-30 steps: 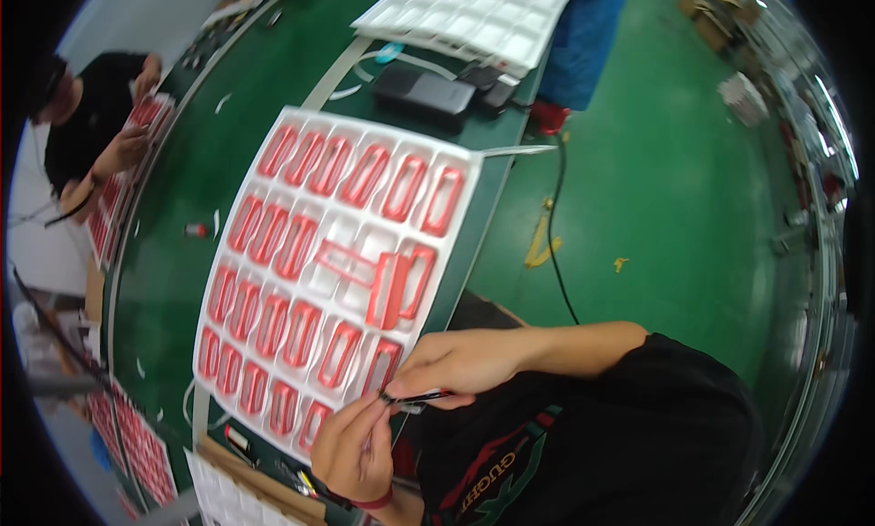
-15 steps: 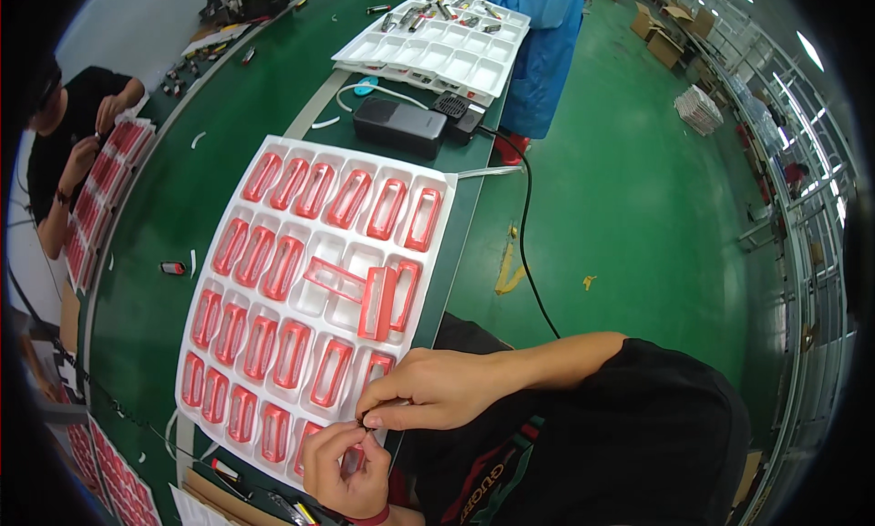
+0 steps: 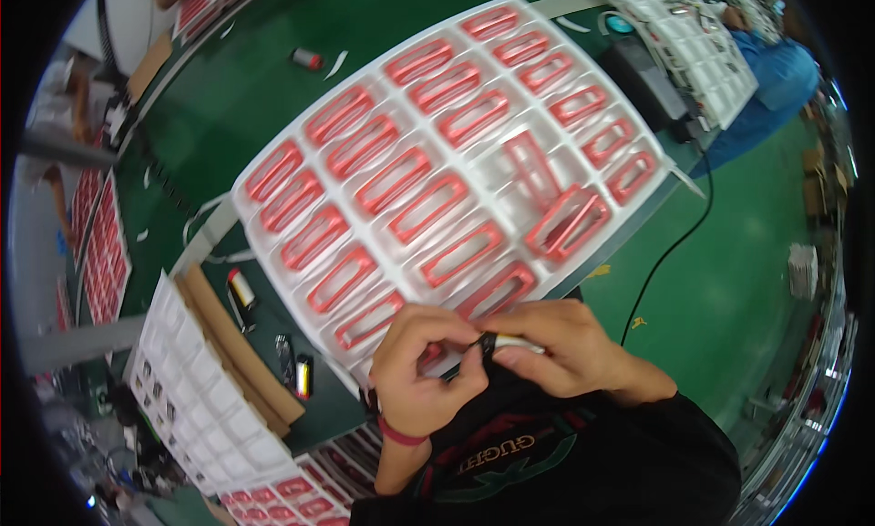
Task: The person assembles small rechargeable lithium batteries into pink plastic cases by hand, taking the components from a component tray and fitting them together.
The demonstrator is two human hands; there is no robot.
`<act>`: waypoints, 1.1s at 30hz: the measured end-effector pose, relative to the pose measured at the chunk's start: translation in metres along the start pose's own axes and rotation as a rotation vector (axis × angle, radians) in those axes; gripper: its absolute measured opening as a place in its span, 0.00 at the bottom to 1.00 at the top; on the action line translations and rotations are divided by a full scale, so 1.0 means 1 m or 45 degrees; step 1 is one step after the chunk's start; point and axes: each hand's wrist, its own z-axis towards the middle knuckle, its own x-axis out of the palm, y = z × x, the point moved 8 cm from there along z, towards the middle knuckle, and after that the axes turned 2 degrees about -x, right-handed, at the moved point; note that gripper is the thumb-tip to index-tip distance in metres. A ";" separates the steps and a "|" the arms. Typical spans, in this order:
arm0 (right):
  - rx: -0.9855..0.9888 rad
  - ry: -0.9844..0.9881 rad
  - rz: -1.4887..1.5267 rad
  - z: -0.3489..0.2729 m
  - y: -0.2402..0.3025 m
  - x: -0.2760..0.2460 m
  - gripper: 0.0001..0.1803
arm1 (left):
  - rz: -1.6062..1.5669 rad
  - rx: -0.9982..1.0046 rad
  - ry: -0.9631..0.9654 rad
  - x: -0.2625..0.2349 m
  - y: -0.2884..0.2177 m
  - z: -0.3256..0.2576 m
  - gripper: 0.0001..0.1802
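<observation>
Both hands meet in front of my chest, over the near edge of the white tray. A small black and white part is between them, its detail blurred. My left hand pinches its black end between thumb and forefinger. My right hand closes around the pale end, which partly shows beside the thumb. Rows of red rectangular frames fill most of the tray's pockets. Near its right side one red frame leans over others, and another red frame lies crosswise.
At left, more white trays stand beside a brown cardboard strip. Small battery-like cylinders lie on the green table. A black box with a cable sits beyond the tray. A person in blue is at far right.
The view has turned and shifted, so the tray now appears tilted the other way and the left-hand trays show more. Both hands stay together at the small part, now more visible.
</observation>
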 end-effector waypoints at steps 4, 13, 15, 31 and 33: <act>0.052 0.006 0.250 0.000 -0.004 -0.002 0.14 | -0.162 -0.089 0.075 -0.004 -0.013 0.004 0.12; 0.040 -0.041 0.376 0.033 0.001 -0.019 0.12 | -0.071 -0.055 0.178 -0.012 -0.039 0.039 0.12; 0.056 -0.054 0.418 0.041 0.003 -0.026 0.12 | -0.095 -0.116 0.167 -0.008 -0.044 0.048 0.13; 0.022 -0.127 0.075 0.074 -0.005 -0.035 0.15 | 0.228 0.037 0.009 -0.019 -0.035 0.088 0.14; 0.266 -0.066 0.057 0.072 -0.017 -0.033 0.15 | 0.557 -0.058 0.075 -0.048 -0.035 0.102 0.10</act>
